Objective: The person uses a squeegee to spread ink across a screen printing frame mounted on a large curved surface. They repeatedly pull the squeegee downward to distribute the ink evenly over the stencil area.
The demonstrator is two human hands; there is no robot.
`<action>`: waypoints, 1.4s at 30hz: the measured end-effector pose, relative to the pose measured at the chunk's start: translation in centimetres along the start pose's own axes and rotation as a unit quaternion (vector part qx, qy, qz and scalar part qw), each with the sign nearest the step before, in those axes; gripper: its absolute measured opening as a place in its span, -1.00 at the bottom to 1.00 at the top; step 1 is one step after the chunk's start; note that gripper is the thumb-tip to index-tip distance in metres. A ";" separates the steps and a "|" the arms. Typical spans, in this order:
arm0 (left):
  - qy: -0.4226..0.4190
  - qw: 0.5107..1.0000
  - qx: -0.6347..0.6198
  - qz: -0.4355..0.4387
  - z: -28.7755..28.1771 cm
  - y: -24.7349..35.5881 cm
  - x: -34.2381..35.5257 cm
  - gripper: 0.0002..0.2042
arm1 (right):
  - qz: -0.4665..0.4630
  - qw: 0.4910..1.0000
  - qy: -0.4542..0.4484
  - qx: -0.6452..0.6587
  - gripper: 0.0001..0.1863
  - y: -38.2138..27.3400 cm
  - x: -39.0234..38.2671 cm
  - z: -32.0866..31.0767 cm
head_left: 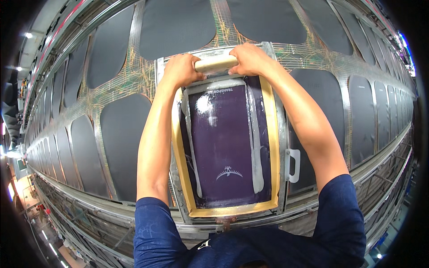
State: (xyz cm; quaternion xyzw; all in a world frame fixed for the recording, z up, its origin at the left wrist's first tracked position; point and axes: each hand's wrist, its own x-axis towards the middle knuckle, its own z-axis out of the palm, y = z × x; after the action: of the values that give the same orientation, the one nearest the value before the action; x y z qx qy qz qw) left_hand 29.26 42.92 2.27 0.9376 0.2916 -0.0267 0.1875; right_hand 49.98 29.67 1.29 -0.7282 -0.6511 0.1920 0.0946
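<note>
A squeegee with a pale, thick handle (pixel 216 64) lies crosswise at the far end of a screen-printing frame (pixel 281 129). My left hand (pixel 180 70) is closed round the handle's left end, and my right hand (pixel 251 60) grips its right end. Below them stretches the purple mesh (pixel 219 147), glossy under a bright reflection, with a small pale emblem near its close end. Grey ink (pixel 256 156) runs in streaks down both sides of the mesh. Yellow tape (pixel 232 210) lines the inner edges. The squeegee's blade is mostly hidden by the handle and my fingers.
Dark rounded panels (pixel 127 127) lie in rows along a long printing table, left, right and beyond the frame. Between them runs a surface streaked with orange and green. A white side handle (pixel 293 165) sticks out from the frame's right. Metal rails (pixel 308 210) border the table's near edge.
</note>
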 end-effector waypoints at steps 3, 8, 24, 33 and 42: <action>-0.011 1.000 0.001 -0.008 1.0 0.3 -1.8 -0.58 | 0.019 1.000 0.013 0.007 -0.65 -1.2 -2.1 1.0; -0.006 1.000 -0.003 0.018 3.6 2.8 -10.9 -0.63 | -0.009 0.999 0.017 0.040 -0.69 -4.8 -10.2 4.6; 0.092 0.992 0.004 0.084 8.9 9.0 -28.3 -0.82 | -0.066 0.996 0.056 -0.017 -0.81 -11.8 -27.3 9.9; 0.093 0.991 0.064 0.075 0.8 0.7 -3.8 -0.69 | -0.053 0.994 0.087 -0.036 -0.72 -1.0 -3.4 1.3; 0.066 0.997 0.025 0.032 0.2 -0.8 0.6 -0.65 | -0.038 0.998 0.048 0.032 -0.65 1.3 1.3 0.6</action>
State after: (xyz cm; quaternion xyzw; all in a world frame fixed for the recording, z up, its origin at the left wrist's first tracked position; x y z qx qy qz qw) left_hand 29.31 43.79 1.68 0.9507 0.2722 0.0337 0.1447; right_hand 51.06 30.73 0.05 -0.7077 -0.6668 0.1736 0.1563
